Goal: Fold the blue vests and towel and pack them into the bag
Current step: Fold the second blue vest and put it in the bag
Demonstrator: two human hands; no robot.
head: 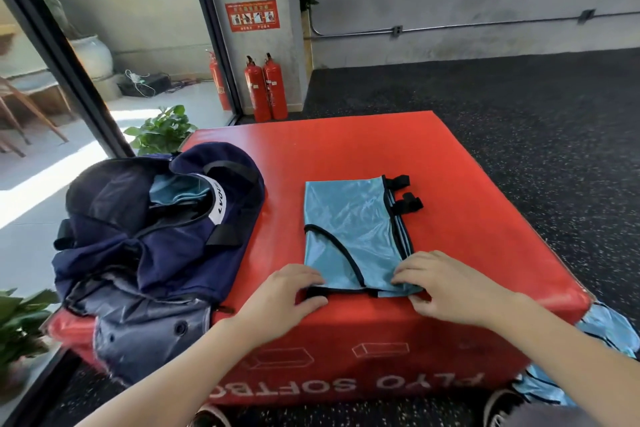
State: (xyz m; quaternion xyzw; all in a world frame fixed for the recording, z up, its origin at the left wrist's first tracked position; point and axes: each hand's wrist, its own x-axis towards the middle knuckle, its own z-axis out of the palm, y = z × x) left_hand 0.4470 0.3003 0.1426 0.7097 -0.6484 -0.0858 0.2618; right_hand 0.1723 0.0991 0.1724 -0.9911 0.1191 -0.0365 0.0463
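Note:
A light blue mesh vest (353, 229) with black trim lies folded lengthwise on the red soft box (450, 184). Its two black straps stick out at the far right corner. My left hand (294, 291) pinches the near left corner of the vest at the black strap. My right hand (446, 284) grips the near right corner. A navy duffel bag (149, 246) lies open at the left of the box, with light blue fabric (176, 191) showing inside it. More blue vests (602, 329) hang off the box's right front corner.
Two red fire extinguishers (265, 90) stand against the wall behind the box, a third by the glass door. Green plants (162, 128) sit at the left by the glass. Dark speckled floor surrounds the box. My shoes show below the box's front edge.

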